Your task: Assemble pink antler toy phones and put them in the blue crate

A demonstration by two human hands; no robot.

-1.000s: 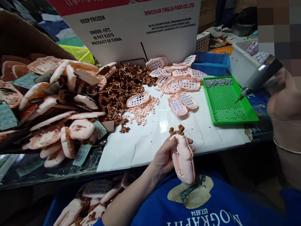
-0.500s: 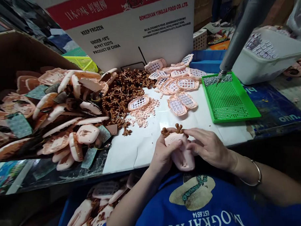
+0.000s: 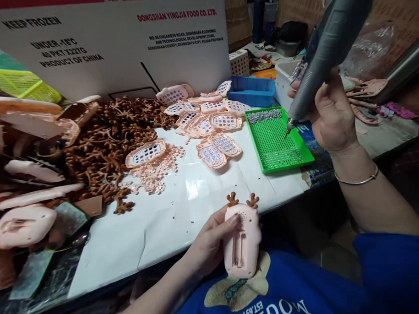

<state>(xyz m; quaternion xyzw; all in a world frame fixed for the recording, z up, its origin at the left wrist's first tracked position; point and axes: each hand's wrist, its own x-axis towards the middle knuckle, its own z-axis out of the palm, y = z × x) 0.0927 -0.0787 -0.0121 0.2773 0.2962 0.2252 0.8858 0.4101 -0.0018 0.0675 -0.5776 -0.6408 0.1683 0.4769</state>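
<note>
My left hand [image 3: 212, 234] is closed around a pink toy phone casing [image 3: 245, 247], thumb on its back. The casing shows a battery slot and small holes, and two brown antlers [image 3: 232, 199] stick up from its top end. At the right, my right hand [image 3: 335, 116] grips a grey electric screwdriver [image 3: 316, 66], partly hidden behind it. The screwdriver's bit points down over a green tray [image 3: 287, 156], with small silver screws [image 3: 265, 116] heaped along its far end.
Pink keypad shells [image 3: 211, 122] lie beyond the white board [image 3: 171, 236]. Brown antlers [image 3: 95, 147] are piled left of them, beside small pink rings [image 3: 155, 177]. More pink casings [image 3: 24, 223] crowd the far left. A printed carton [image 3: 123, 45] stands behind, near a blue bin [image 3: 253, 91].
My right hand has left the casing and gone up right to the screwdriver. My left hand now holds the casing alone, its back in fuller view. The camera view has turned right.
</note>
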